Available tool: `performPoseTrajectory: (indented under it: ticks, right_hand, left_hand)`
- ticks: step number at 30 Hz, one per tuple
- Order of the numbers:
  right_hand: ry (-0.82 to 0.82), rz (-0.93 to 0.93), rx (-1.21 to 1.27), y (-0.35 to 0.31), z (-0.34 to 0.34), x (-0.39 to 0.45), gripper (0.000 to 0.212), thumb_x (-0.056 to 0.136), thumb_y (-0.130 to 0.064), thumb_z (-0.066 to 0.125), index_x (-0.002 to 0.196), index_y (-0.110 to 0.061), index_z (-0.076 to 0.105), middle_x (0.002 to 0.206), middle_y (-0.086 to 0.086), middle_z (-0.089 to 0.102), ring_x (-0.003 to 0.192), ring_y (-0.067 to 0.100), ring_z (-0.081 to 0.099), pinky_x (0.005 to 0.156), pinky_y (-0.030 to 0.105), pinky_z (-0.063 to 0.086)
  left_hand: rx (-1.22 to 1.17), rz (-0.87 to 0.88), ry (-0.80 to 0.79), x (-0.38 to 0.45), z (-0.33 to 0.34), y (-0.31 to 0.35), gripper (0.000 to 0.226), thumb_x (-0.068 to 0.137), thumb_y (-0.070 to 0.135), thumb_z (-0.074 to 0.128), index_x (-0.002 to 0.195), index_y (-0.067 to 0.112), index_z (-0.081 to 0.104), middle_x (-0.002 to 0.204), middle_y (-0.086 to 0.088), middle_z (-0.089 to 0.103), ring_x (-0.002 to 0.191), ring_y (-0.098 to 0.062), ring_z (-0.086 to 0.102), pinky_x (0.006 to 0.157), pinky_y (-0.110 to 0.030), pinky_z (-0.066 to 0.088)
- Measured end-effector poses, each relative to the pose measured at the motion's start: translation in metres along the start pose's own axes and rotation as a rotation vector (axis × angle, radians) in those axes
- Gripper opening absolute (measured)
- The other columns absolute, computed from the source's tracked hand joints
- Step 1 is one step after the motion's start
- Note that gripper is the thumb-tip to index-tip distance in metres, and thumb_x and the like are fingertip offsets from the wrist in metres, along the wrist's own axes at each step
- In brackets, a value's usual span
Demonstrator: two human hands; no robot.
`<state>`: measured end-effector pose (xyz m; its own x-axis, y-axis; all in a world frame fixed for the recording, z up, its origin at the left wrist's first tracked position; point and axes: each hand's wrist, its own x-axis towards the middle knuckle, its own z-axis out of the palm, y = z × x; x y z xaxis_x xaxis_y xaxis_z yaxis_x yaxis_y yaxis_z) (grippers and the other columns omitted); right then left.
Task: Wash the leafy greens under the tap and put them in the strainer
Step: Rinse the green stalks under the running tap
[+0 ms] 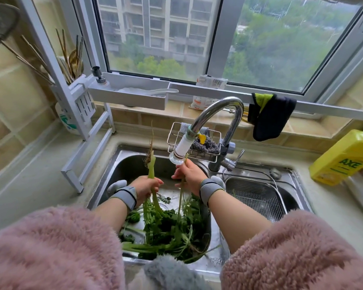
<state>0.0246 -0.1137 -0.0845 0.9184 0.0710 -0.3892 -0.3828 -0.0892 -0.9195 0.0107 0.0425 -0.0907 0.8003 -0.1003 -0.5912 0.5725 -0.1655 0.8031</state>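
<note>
My left hand (145, 186) grips a stalk of leafy greens (152, 166) with its root pointing up, to the left of the tap. My right hand (190, 174) holds a second, thinner stalk (180, 197) right under the white tap head (181, 150). Both stalks hang down into a pile of leafy greens (170, 231) lying in a metal bowl (206, 229) in the left sink basin (126, 164). The wire mesh strainer (258, 197) sits in the right basin, with nothing visible in it. Whether water runs from the tap I cannot tell.
A yellow detergent bottle (344, 158) stands on the right counter. Behind the tap, a wire rack (176, 132) holds a scouring pad. A dark cloth (270, 116) hangs from the white shelf rail. A utensil holder with chopsticks (71, 59) stands at the left.
</note>
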Motion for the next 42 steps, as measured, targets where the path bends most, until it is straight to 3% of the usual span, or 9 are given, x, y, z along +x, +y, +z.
performPoseTrajectory:
  ticks: [4,7,11,16,21,28,31,34,42]
  right_hand:
    - [-0.015,-0.014,0.033,0.001,-0.004,0.002,0.022,0.102,-0.017,0.03,0.091,-0.018,0.049,0.063,0.002,0.036,0.057,0.014,0.041,0.06,0.028,0.043]
    - [0.01,-0.023,0.002,0.002,-0.006,0.004,0.027,0.101,-0.007,0.032,0.087,-0.005,0.054,0.069,0.004,0.05,0.068,0.012,0.053,0.071,0.022,0.045]
    - [-0.019,-0.016,0.135,0.001,-0.008,0.005,0.025,0.1,-0.011,0.037,0.081,-0.008,0.054,0.064,0.004,0.056,0.073,0.016,0.062,0.08,0.026,0.05]
    - [0.058,-0.045,-0.112,0.0,-0.009,0.0,0.03,0.101,-0.022,0.036,0.078,-0.015,0.054,0.054,0.001,0.04,0.051,0.015,0.042,0.056,0.028,0.04]
    - [0.013,-0.074,-0.247,0.0,-0.012,-0.012,0.014,0.092,-0.023,0.057,0.082,-0.015,0.063,0.064,-0.005,0.049,0.05,0.006,0.04,0.047,0.014,0.034]
    - [-0.062,-0.074,-0.29,0.007,-0.012,-0.017,0.018,0.085,-0.022,0.066,0.093,-0.007,0.068,0.075,-0.006,0.062,0.066,0.004,0.054,0.068,0.019,0.046]
    - [-0.062,-0.089,-0.338,0.005,-0.012,-0.02,0.02,0.085,-0.019,0.065,0.098,-0.004,0.068,0.073,-0.006,0.061,0.065,0.006,0.053,0.068,0.02,0.045]
    - [-0.077,-0.09,-0.373,0.005,-0.01,-0.023,0.009,0.088,-0.02,0.062,0.083,-0.013,0.067,0.068,-0.005,0.056,0.059,0.006,0.047,0.062,0.02,0.042]
    - [-0.086,-0.093,-0.343,0.006,-0.007,-0.021,0.022,0.095,-0.014,0.051,0.075,-0.021,0.056,0.067,-0.003,0.052,0.057,0.008,0.043,0.057,0.019,0.039]
  left_hand:
    - [-0.003,-0.02,0.009,0.004,0.004,0.0,0.029,0.088,-0.01,0.033,0.083,0.005,0.057,0.07,-0.007,0.048,0.056,-0.01,0.035,0.051,-0.018,0.027]
    - [0.035,0.0,0.012,0.007,0.004,0.0,0.022,0.088,-0.012,0.043,0.091,0.004,0.058,0.075,-0.009,0.051,0.061,-0.011,0.04,0.053,-0.019,0.031]
    - [0.047,0.052,-0.003,0.003,0.003,0.001,0.018,0.093,-0.004,0.046,0.104,0.005,0.056,0.079,-0.008,0.057,0.066,-0.011,0.048,0.057,-0.02,0.035]
    - [0.072,0.107,-0.039,0.002,0.001,-0.002,0.005,0.091,0.005,0.056,0.091,0.008,0.06,0.074,-0.007,0.065,0.064,-0.012,0.053,0.057,-0.018,0.038]
    - [0.136,0.105,-0.092,0.0,0.003,-0.003,0.008,0.086,0.012,0.064,0.079,0.006,0.064,0.059,0.003,0.067,0.054,-0.009,0.041,0.052,-0.018,0.035]
    - [0.267,0.088,-0.113,-0.003,0.012,-0.004,0.015,0.079,0.018,0.072,0.07,0.008,0.067,0.055,0.001,0.049,0.053,-0.011,0.04,0.054,-0.021,0.037]
    - [0.281,0.093,-0.11,-0.004,0.012,-0.005,0.017,0.077,0.018,0.074,0.067,0.008,0.065,0.056,0.001,0.049,0.054,-0.012,0.041,0.055,-0.022,0.038]
    - [0.275,0.092,-0.109,-0.002,0.009,-0.006,0.017,0.074,0.018,0.077,0.066,0.01,0.065,0.057,0.0,0.051,0.056,-0.012,0.042,0.056,-0.024,0.038]
    - [0.22,0.111,-0.102,-0.004,0.004,-0.004,0.012,0.077,0.014,0.074,0.072,0.008,0.065,0.065,-0.004,0.057,0.055,-0.011,0.043,0.055,-0.022,0.039]
